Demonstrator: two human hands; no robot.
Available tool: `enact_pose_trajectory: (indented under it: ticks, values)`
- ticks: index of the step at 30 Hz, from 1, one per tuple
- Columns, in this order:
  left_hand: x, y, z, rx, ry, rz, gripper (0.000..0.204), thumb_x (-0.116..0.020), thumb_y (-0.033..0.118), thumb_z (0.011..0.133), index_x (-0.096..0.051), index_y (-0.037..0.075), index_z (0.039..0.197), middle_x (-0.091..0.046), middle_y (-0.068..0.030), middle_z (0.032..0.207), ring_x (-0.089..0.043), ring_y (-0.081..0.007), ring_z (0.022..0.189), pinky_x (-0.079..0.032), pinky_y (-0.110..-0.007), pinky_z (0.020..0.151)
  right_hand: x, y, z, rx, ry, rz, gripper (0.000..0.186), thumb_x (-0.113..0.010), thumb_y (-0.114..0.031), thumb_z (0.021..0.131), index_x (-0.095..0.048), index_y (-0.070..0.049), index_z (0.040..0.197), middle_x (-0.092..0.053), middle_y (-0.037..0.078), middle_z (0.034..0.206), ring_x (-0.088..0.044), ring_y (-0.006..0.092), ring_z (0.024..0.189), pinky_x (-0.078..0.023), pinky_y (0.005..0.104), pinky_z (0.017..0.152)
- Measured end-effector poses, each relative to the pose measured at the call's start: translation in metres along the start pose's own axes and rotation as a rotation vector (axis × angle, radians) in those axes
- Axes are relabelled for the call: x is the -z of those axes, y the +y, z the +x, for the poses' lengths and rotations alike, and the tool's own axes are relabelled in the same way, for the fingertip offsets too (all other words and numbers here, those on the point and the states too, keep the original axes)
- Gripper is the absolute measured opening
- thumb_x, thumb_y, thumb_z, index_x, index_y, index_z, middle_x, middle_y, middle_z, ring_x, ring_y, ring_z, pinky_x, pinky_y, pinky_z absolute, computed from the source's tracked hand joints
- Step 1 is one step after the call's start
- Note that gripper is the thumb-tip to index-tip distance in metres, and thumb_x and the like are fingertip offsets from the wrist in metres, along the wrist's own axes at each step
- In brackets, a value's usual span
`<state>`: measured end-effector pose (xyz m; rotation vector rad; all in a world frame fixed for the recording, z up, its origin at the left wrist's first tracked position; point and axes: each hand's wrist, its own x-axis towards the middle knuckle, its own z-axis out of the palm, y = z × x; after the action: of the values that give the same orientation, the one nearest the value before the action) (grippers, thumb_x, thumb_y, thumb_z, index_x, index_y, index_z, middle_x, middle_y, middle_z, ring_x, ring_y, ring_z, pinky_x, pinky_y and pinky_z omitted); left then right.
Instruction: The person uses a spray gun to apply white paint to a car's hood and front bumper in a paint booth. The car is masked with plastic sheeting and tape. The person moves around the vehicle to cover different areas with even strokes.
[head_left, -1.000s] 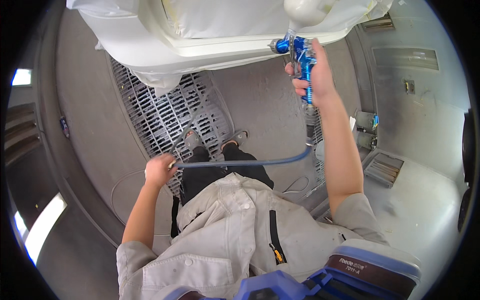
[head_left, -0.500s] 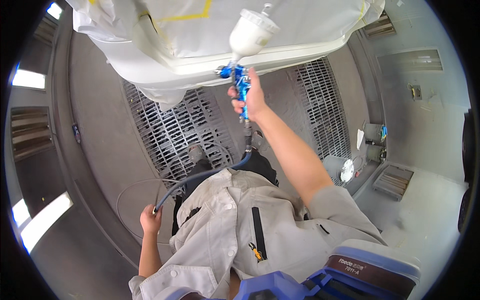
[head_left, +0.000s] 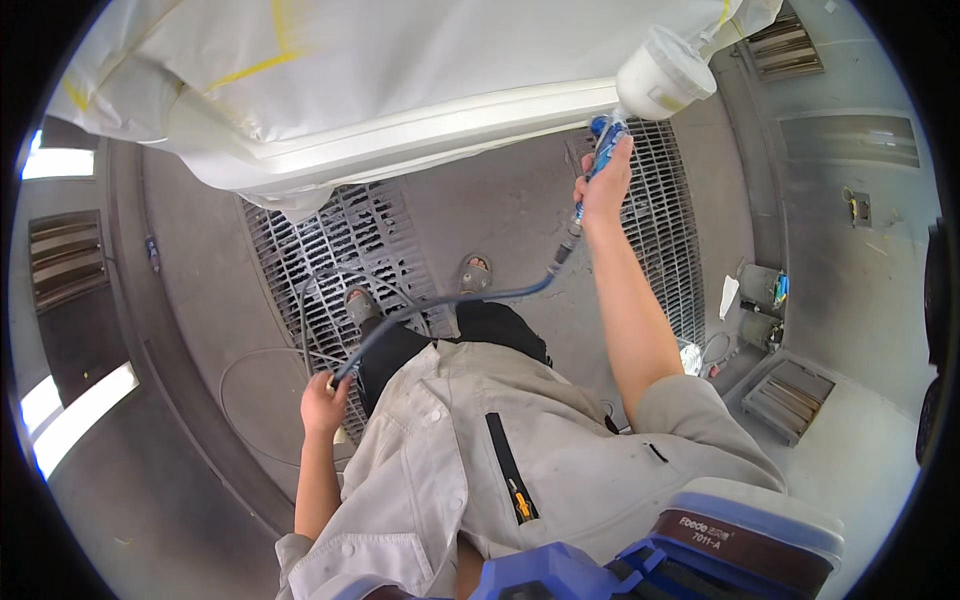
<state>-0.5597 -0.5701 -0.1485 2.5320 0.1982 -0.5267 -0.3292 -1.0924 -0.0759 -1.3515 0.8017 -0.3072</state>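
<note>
- Spray gun (head_left: pixel 603 158) — held out to the right in my view, by the white panel (head_left: pixel 430 132); I cannot tell whether they touch.
- Right hand (head_left: pixel 607 190): fingers wrapped around the grip, I judge to steady the tilted white cup (head_left: pixel 662 75) on top.
- Left hand (head_left: pixel 324 404): fingers curled around the hose (head_left: pixel 440 301) — probably to manage slack, as it sags across the legs above the floor grating (head_left: pixel 290 238).

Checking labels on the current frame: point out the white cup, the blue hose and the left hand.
White cup (head_left: pixel 662 78): head view, on its side wall.
Blue hose (head_left: pixel 440 302): head view, on its bare middle stretch.
Left hand (head_left: pixel 323 405): head view, middle of the hand.
</note>
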Motion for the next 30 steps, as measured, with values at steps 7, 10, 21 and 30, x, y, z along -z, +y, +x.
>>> enact_pose_trajectory:
  ticks: [7,10,21,30]
  values:
    - [0.021,0.007,-0.037,0.274,0.094,-0.273,0.035,-0.073,0.031,0.098,-0.063,-0.001,0.088,-0.059,-0.0145,0.077,-0.054,-0.0274,0.069,-0.046,-0.039,0.067,0.005,0.027,-0.015,-0.489,-0.417,0.247,0.070,-0.033,-0.076,0.101,-0.055,-0.010,0.094,-0.054,0.003,0.073,-0.039,0.0116,0.042,-0.033,0.0289,0.039]
    - [0.038,0.022,-0.050,0.319,0.077,-0.127,0.029,-0.077,0.024,0.093,-0.065,-0.002,0.090,-0.059,-0.0140,0.077,-0.055,-0.0290,0.071,-0.047,-0.038,0.068,0.007,0.033,-0.014,-0.630,-0.797,0.350,0.083,-0.027,-0.083,0.096,-0.057,-0.007,0.083,-0.054,0.002,0.072,-0.037,0.0110,0.042,-0.032,0.0300,0.040]
    - [-0.001,0.191,-0.008,-0.183,-0.240,-0.062,0.025,-0.081,0.023,0.087,-0.072,0.002,0.098,-0.068,-0.0160,0.087,-0.066,-0.0370,0.081,-0.053,-0.042,0.073,0.160,-0.058,0.165,-0.238,-0.176,0.248,0.071,-0.028,-0.079,0.100,-0.056,-0.014,0.099,-0.057,0.004,0.070,-0.038,0.0130,0.043,-0.032,0.0316,0.041]
    - [-0.016,0.141,-0.026,0.072,-0.265,-0.169,0.025,-0.070,0.023,0.098,-0.067,-0.001,0.092,-0.065,-0.0159,0.083,-0.064,-0.0274,0.076,-0.051,-0.037,0.072,0.153,-0.043,0.152,-0.093,0.242,0.267,0.068,-0.027,-0.073,0.104,-0.053,-0.010,0.112,-0.052,0.004,0.073,-0.039,0.0150,0.046,-0.034,0.0344,0.043]
